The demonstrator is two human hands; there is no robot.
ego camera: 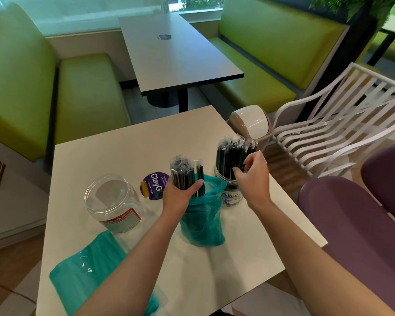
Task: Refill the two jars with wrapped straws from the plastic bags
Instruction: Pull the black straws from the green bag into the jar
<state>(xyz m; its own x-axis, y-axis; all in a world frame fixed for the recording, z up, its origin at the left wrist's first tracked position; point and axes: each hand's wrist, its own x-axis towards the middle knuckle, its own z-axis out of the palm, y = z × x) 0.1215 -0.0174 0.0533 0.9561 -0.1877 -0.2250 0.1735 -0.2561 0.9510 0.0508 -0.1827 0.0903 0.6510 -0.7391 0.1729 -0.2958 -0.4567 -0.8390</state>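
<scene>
My left hand (180, 192) grips a bundle of black wrapped straws (182, 173) that stands in the mouth of a teal plastic bag (202, 221) at the table's middle. To the right, a labelled jar (229, 195) holds many upright wrapped straws (232, 153). My right hand (252, 176) is at that jar, its fingers curled round a few of its straws. An empty clear jar (113, 204) stands at the left, open and with no lid on it. A second teal bag (87, 267) lies flat near the front left edge.
A round purple sticker (154, 185) lies on the white table (128, 151) between the jars. Beyond the far right corner stands a grey swing-top bin (251, 124). White slatted chair (342, 124) and purple seats (351, 215) at right; green benches and another table behind.
</scene>
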